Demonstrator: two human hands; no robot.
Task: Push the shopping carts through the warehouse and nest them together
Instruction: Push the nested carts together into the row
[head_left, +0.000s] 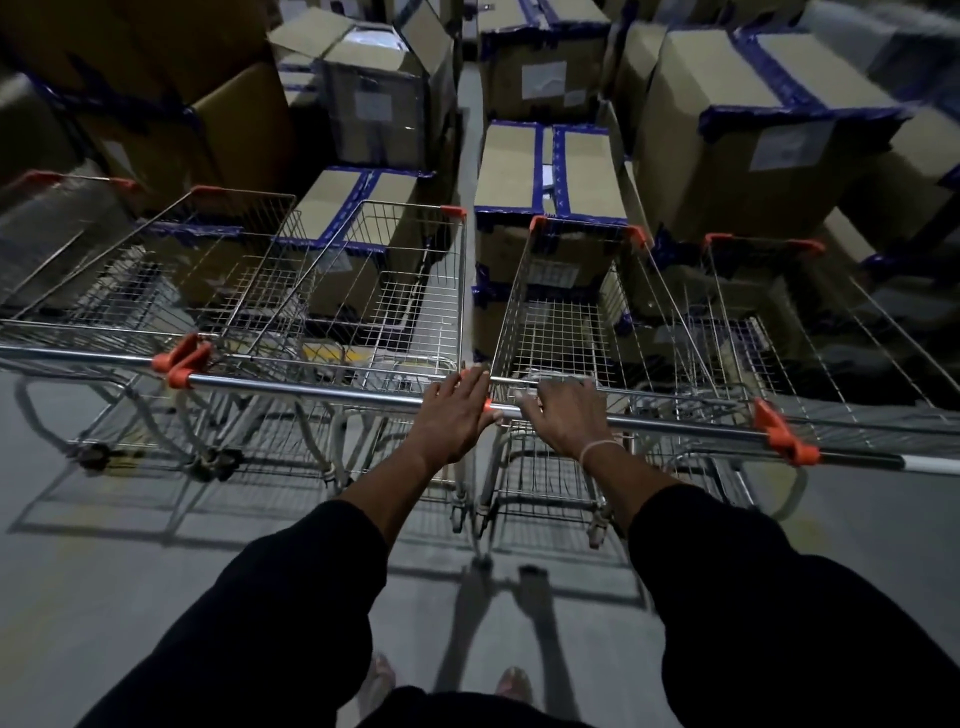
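Observation:
Several wire shopping carts with orange corner caps stand side by side, facing stacked boxes. My left hand (457, 410) lies over the right end of the chrome handle (311, 389) of the left-centre cart (384, 291), fingers stretched forward and thumb hooked by the bar. My right hand (566, 415) curls over the left end of the handle (685, 427) of the right-centre cart (561, 317). The two hands are almost touching. Another cart (171, 280) sits close on the left, its basket overlapping the left-centre one. A further cart (779, 322) stands at the right.
Cardboard boxes (550, 171) with blue tape are stacked directly ahead of the carts' fronts, with a narrow gap (467, 130) between stacks. Grey concrete floor (104, 597) lies beneath and behind me. My feet show at the bottom edge.

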